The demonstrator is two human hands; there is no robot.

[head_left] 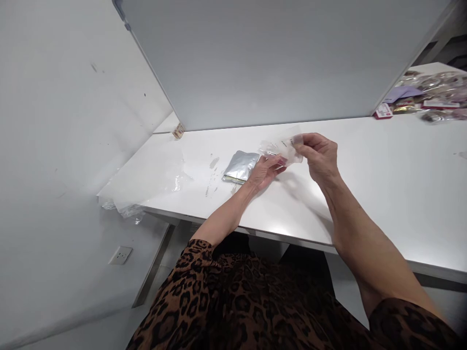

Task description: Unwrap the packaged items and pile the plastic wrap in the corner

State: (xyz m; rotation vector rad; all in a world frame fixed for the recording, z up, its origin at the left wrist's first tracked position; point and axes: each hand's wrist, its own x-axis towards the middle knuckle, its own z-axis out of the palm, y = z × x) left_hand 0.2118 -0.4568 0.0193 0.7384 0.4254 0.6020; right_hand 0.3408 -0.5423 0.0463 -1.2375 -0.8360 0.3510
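Note:
A clear plastic bag [279,142] with small print on it is stretched between my two hands, a little above the white table [383,194]. My right hand [320,154] pinches its right side between thumb and fingers. At its lower left, my left hand [265,173] grips the bag, and something dark red shows there, partly hidden by the fingers. Silver foil pouches [241,165] lie in a small stack on the table, just left of my left hand.
Clear plastic sheeting [156,180] covers the table's left end and hangs over its front edge. A grey panel [273,63] rises along the back. A red and white box [383,111] and several packaged items [434,92] lie at the far right. A small brown printed piece [178,131] sits at the back left.

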